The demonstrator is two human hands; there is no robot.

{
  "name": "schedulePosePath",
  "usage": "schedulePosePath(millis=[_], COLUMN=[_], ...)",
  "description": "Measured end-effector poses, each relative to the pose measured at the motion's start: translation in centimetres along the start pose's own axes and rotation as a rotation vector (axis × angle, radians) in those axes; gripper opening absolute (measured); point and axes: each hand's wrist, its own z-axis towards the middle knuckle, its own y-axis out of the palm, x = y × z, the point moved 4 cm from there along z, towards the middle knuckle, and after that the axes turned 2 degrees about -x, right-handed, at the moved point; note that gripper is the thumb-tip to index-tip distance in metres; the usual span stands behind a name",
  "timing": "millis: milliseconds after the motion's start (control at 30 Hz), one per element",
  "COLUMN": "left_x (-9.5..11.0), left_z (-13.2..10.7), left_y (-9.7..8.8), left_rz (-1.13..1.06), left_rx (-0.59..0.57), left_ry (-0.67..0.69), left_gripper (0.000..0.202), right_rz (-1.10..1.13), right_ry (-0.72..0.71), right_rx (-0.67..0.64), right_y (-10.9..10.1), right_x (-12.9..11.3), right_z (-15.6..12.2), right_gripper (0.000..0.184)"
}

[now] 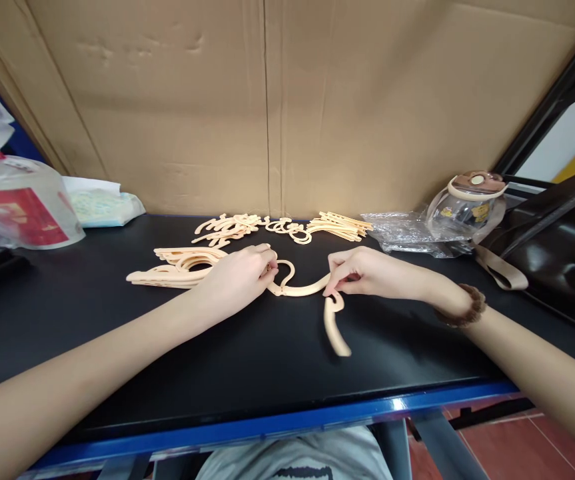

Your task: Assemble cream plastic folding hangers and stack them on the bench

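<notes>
A cream plastic hanger piece with a hook loop lies on the black table between my hands. My left hand is closed on its hook end. My right hand pinches its other end, where a second curved cream piece hangs down toward me. Just left of my left hand sits a stack of similar hanger pieces. Several more loose pieces are heaped at the back of the table.
A cardboard wall stands behind the table. At the left are a plastic bag and a tissue pack. At the right are crumpled clear wrap, a clear jar and a dark brown bag.
</notes>
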Motion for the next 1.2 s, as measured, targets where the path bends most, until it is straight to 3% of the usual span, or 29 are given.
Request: schedulePosePath(millis=[233, 433, 567, 633, 733, 867, 1033, 1200], left_x=[0.9, 2.2, 3.5, 4.8, 6.6, 7.8, 6.4, 5.7], left_z=[-0.5, -0.9, -1.1, -1.1, -0.7, 0.4, 1.3, 1.0], left_y=[-0.2, -0.6, -1.0, -1.1, -0.6, 0.5, 2.1, 2.6], left_rz=[0.001, 0.154, 0.271, 0.281, 0.192, 0.032, -0.282, -0.457], left_rx=[-0.032, -0.049, 0.018, 0.068, 0.059, -0.048, -0.116, -0.106], left_ry=[-0.003, 0.01, 0.069, 0.137, 0.182, 0.126, -0.04, -0.02], left_gripper=[0.028, 0.026, 0.023, 0.026, 0.033, 0.039, 0.028, 0.025], right_rz=[-0.021, -0.112, -0.045, 0.003, 0.096, 0.107, 0.048, -0.006], right_ry=[0.059, 0.214, 0.34, 0.36, 0.38, 0.377, 0.377, 0.373], right_rx=[0.047, 0.074, -0.076, -0.152, -0.192, -0.151, -0.104, -0.073], right_y=[-0.1, -2.0, -2.3, -2.0, -1.6, -1.5, -1.9, -2.7], right_x=[1.7, 1.7, 2.0, 2.1, 2.2, 2.5, 2.4, 2.4], right_z=[0.0, -1.1, -2.3, -2.6, -2.6, -2.3, -2.2, -2.1], right_gripper=[0.02, 0.013, 0.038, 0.04, 0.027, 0.012, 0.017, 0.024])
